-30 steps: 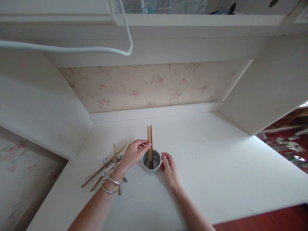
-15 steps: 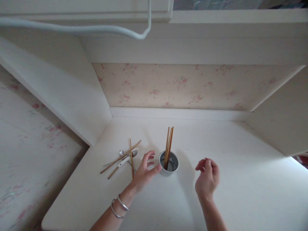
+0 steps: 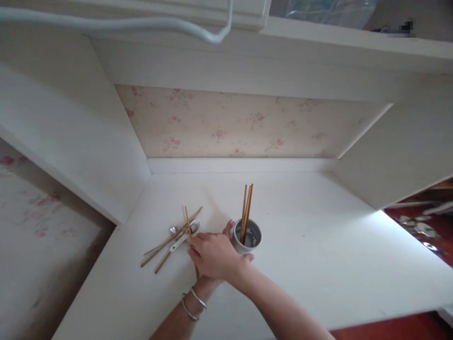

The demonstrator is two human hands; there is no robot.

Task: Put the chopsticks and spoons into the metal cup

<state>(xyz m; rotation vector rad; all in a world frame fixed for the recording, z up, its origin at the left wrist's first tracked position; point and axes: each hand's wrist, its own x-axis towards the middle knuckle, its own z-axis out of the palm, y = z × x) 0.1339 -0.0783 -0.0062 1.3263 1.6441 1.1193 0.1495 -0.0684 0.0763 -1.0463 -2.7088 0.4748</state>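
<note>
- White countertop [image 3: 304,269]: perforated gray cup [image 3: 256,239] right of loose cutlery [image 3: 180,241].
- Right hand [image 3: 216,256]: now crossed over left, at a loose chopstick [image 3: 186,212]; grip hidden, cannot tell.
- Left hand [image 3: 229,228]: shifted onto cup, grasping, presumably steadying it.
- Three chopsticks [image 3: 248,208]: standing in cup.

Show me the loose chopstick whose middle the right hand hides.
The steepest loose chopstick, crossing the white spoon: its far end shows beyond the right hand, while the other loose chopsticks slant toward the picture's lower left, clear of it.
</note>
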